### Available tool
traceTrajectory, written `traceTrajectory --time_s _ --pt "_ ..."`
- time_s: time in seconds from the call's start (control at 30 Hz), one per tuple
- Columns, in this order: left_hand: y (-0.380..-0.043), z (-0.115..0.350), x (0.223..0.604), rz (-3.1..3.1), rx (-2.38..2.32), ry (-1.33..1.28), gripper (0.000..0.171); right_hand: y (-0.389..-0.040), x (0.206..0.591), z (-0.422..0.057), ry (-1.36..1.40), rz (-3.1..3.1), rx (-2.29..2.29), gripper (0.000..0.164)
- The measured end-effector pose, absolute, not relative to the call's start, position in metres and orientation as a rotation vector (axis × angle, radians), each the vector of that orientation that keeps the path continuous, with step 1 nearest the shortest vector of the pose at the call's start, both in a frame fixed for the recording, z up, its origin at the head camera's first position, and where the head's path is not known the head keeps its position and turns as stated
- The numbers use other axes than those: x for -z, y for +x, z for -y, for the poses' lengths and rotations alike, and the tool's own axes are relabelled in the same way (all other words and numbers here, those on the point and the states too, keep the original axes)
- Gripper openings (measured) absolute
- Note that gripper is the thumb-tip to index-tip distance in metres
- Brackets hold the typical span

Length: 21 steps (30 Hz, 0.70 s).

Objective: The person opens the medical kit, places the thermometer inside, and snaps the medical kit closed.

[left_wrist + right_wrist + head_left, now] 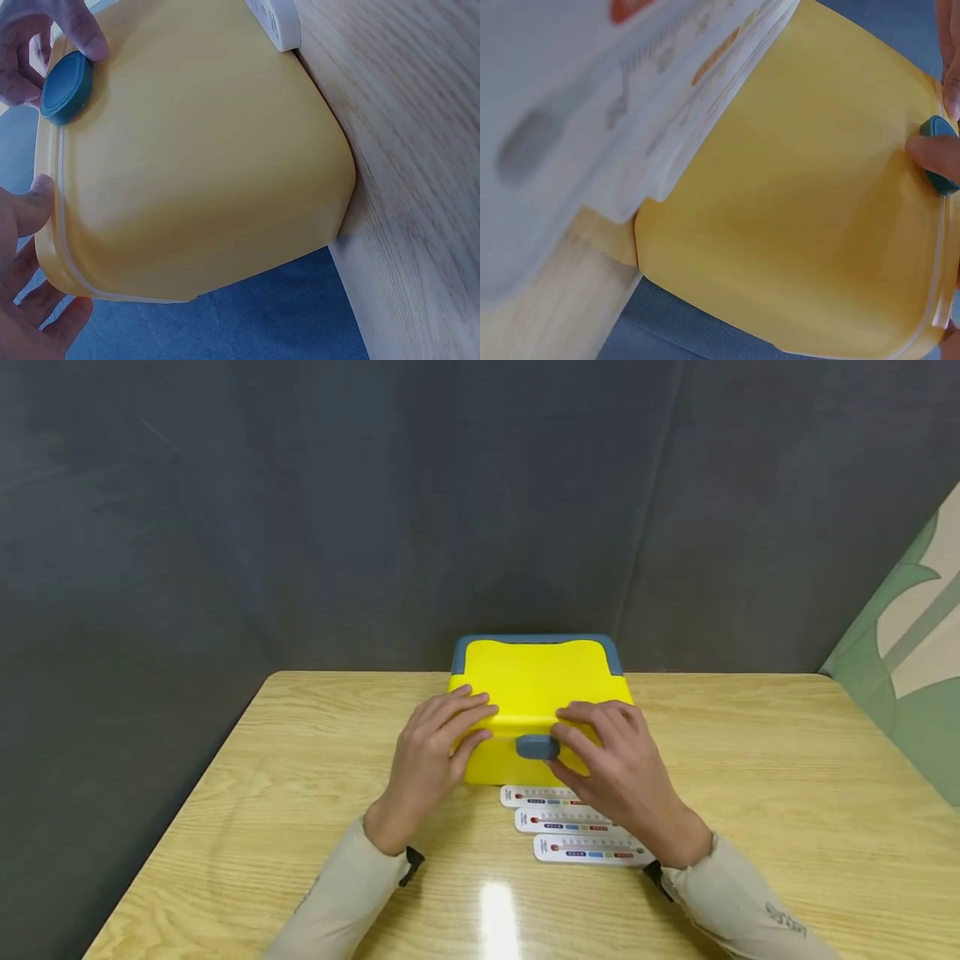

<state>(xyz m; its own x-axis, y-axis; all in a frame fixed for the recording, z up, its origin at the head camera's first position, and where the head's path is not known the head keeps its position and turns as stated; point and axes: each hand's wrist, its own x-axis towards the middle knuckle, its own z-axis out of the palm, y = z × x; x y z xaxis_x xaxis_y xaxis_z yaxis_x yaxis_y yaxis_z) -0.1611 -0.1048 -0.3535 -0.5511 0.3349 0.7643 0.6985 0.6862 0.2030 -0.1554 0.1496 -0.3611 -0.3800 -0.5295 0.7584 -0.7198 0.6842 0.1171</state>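
A yellow storage box (534, 681) with a lid and a blue-grey handle (536, 638) stands on the table, its lid down. My left hand (429, 747) rests on the lid's near left corner, fingers extended over the top and thumb at the front edge. At the front middle of the lid is a blue-grey latch (534, 747). My right hand (622, 764) pinches its right end, thumb below and fingers at the lid above. The left wrist view shows that thumb beside the round-ended latch (67, 88).
Three white thermometers lie in front of the box: one nearest it (536, 796), a middle one (551, 821) and a near one (588, 850) partly beneath the right wrist. Behind the wooden table (315, 727) hangs a dark curtain (375, 527).
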Motion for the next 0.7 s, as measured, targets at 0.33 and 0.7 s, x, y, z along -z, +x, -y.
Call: traceTrajectory --time_s 0.33,0.7 --pt "-0.1605 0.1077 0.3541 2.208 0.637 -0.765 0.032 -0.1519 0.3580 -0.1484 0.971 2.142 -0.291 0.054" --pt "-0.1620 0.1047 0.3548 2.193 0.667 -0.788 0.032 -0.1487 0.3604 -0.1500 0.987 2.103 -0.348 0.034"
